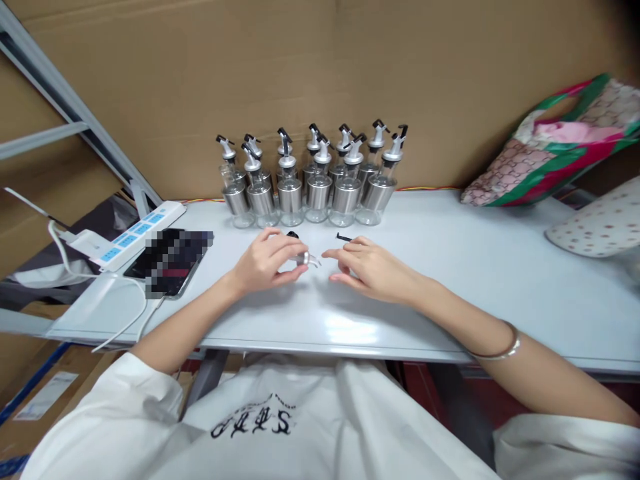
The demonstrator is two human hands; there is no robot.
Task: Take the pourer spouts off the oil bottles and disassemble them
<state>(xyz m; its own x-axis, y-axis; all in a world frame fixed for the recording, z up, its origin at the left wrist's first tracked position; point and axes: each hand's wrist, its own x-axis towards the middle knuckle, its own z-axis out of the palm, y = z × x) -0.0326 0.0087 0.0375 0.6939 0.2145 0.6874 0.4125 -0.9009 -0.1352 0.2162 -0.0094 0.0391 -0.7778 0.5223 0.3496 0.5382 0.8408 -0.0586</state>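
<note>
My left hand [267, 261] is closed round a small silver pourer spout [306, 259] with a clear tip, held just above the pale table [450, 267]. My right hand [373, 268] sits a few centimetres to its right, fingers curled, thumb and forefinger pinching a small black lever piece [344, 238]. A small black cap [293, 235] shows just behind my left fingers. Behind both hands stand several glass and steel oil bottles [310, 193] with black-levered pourers, grouped in two rows.
A white power strip [135, 233] and a phone [167, 263] with a white cable lie at the left. A patterned bag [550, 143] and a dotted cushion [600, 223] sit at the right. Cardboard [350, 67] backs the table, and a metal shelf frame [75, 113] stands left.
</note>
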